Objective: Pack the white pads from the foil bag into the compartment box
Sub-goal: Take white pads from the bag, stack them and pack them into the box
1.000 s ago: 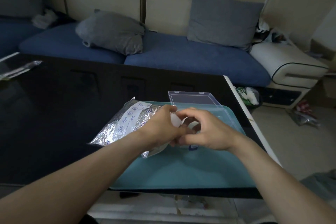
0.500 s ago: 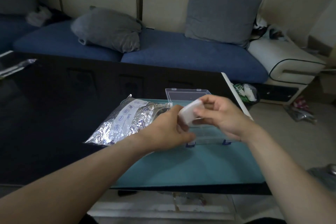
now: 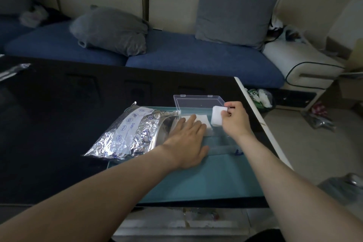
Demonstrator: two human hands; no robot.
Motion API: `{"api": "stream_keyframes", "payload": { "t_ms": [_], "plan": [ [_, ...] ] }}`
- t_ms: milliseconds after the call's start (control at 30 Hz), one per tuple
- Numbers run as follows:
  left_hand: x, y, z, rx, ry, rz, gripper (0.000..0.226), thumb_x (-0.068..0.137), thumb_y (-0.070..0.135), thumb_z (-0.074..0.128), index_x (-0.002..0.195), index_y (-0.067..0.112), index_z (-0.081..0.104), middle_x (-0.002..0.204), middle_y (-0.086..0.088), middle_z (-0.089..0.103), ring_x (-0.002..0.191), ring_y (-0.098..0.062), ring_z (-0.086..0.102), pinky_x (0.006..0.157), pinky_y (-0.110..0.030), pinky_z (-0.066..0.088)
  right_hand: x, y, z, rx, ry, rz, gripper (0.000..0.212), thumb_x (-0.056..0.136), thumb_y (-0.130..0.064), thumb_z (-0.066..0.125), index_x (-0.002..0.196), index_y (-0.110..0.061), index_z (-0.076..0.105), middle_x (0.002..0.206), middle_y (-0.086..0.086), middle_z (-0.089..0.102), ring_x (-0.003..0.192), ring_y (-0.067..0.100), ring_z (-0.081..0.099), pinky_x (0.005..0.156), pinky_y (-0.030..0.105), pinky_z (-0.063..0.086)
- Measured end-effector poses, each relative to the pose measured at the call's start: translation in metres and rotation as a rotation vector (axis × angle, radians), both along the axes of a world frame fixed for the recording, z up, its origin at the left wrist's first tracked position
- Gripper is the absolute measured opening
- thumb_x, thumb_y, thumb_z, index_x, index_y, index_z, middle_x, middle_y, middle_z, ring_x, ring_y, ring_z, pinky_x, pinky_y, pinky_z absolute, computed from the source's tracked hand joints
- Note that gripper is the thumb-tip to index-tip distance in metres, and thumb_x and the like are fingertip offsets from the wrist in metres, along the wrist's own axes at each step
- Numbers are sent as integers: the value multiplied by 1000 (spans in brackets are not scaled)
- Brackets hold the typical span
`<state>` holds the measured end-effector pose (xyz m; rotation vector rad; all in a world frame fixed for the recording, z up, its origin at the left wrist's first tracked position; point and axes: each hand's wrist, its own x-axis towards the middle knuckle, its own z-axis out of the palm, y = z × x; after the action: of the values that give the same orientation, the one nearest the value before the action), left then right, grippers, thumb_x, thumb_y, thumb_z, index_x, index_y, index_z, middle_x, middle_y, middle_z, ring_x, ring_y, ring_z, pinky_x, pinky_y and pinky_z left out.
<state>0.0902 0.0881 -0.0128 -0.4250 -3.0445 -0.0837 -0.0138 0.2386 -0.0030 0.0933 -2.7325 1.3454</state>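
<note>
A crinkled silver foil bag (image 3: 125, 135) lies on the left part of a teal mat (image 3: 206, 180), its open mouth facing right. The clear compartment box (image 3: 222, 144) sits on the mat with its lid (image 3: 198, 102) folded back. A white pad (image 3: 202, 120) lies in the box's far left compartment. My left hand (image 3: 188, 139) rests flat, fingers spread, with its fingertips on that pad. My right hand (image 3: 234, 118) pinches a stack of white pads (image 3: 217, 115) above the box's far right side.
The mat lies on a black glossy table (image 3: 59, 124) whose white right edge (image 3: 261, 122) runs close to the box. A blue sofa (image 3: 176, 53) with grey cushions stands behind. Clutter lies on the floor at the right.
My right hand carried the pad stack from the middle to the right, above the box. My left hand let go of the stack, flattened and pressed down on a pad in the box.
</note>
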Motion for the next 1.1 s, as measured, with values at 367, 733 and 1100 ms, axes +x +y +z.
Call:
{"api": "stream_keyframes", "payload": {
  "t_ms": [367,733,1100],
  "plan": [
    [-7,1,-3,10,-16,17,59,95,52,27,133,10,44,139,-11,48,138,-30,28,116,-45,14,-9,-25,-1,346,-231,-25,48,96,-10,53,141,-3,39,136,15,57,124,35,55,99,37,43],
    [-15,5,-5,63,6,27,44,96,48,32,113,11,49,123,-11,55,117,-29,46,105,-44,33,-8,-15,6,445,-146,-104,22,92,-8,64,113,-10,67,113,10,67,100,28,63,73,27,40],
    [-15,6,-5,4,39,24,47,99,46,33,120,8,49,127,-13,54,124,-30,42,115,-46,22,-8,-6,13,524,-161,-8,20,93,-6,57,108,-4,71,107,12,68,100,30,65,78,31,49]
  ]
}}
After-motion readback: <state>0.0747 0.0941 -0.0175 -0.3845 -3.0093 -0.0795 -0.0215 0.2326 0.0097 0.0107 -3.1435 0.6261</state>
